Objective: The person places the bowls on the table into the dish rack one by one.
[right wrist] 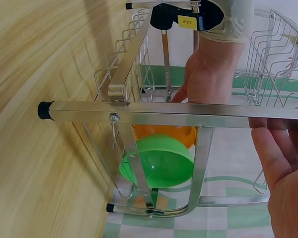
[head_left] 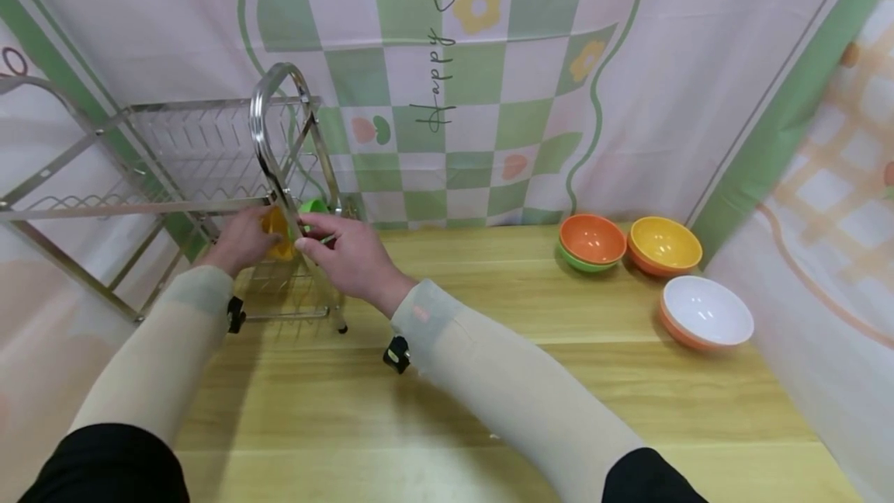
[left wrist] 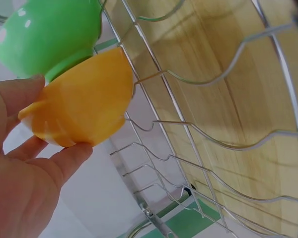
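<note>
The left hand point(left wrist: 27, 178) pinches one yellow bowl point(left wrist: 84, 104), at its 1 o'clock in the left wrist view, within the dish rack point(head_left: 140, 209)'s lower level. One green bowl point(left wrist: 49, 39) is at the yellow one's 11 o'clock. The right hand point(head_left: 356, 258) grips the rack's upright point(right wrist: 84, 110). At the head view's 3 o'clock: two two-bowl stacks point(head_left: 593, 239), one white-lined bowl point(head_left: 707, 310).
</note>
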Demonstrator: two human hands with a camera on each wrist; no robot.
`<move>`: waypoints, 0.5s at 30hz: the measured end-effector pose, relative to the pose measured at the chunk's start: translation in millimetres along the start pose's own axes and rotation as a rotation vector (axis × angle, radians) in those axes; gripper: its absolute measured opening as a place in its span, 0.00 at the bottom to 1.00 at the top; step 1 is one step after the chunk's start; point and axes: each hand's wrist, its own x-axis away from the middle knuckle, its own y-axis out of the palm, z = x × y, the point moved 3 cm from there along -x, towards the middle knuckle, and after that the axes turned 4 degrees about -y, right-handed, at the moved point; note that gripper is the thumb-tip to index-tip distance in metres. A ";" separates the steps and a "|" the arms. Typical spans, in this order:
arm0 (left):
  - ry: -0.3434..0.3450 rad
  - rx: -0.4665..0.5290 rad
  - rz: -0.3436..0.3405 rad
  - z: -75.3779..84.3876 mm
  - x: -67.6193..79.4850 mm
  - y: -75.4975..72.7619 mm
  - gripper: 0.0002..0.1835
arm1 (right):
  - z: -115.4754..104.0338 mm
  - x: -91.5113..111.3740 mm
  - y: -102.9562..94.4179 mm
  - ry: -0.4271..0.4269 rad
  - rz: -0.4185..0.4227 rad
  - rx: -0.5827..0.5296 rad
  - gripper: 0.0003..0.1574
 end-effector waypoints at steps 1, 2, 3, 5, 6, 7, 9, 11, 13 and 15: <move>0.007 -0.009 -0.004 0.9 -0.3 0.2 0.33 | -0.2 0.1 -0.2 -0.004 0.000 0.002 0.24; 0.011 -0.015 -0.005 1.7 -0.4 0.3 0.32 | -0.1 0.1 -0.3 -0.005 0.000 0.002 0.24; 0.013 -0.019 -0.006 2.3 -0.7 0.3 0.32 | -0.1 0.1 -0.5 -0.008 0.001 0.003 0.24; 0.017 -0.015 -0.014 3.1 -0.4 0.2 0.32 | 0.0 0.1 -0.8 -0.007 0.001 0.002 0.24; 0.021 -0.011 -0.021 3.3 -0.3 0.1 0.32 | 0.1 0.3 -1.0 -0.004 0.001 0.002 0.24; 0.021 -0.003 -0.027 3.5 -0.2 0.1 0.32 | 0.0 0.5 -1.1 -0.006 0.001 0.003 0.24; 0.008 0.009 -0.038 2.8 -0.8 0.4 0.32 | 0.2 0.4 -1.1 -0.010 0.001 0.004 0.24; -0.006 0.022 -0.044 2.1 -0.8 0.6 0.33 | 0.5 0.2 -0.6 -0.015 0.000 0.005 0.24; -0.028 0.029 -0.045 1.6 -0.6 0.7 0.34 | 0.5 0.0 -0.4 -0.023 -0.002 0.010 0.24; -0.038 0.033 -0.044 1.3 0.4 0.4 0.35 | 0.5 -0.4 -0.2 -0.026 -0.005 0.017 0.24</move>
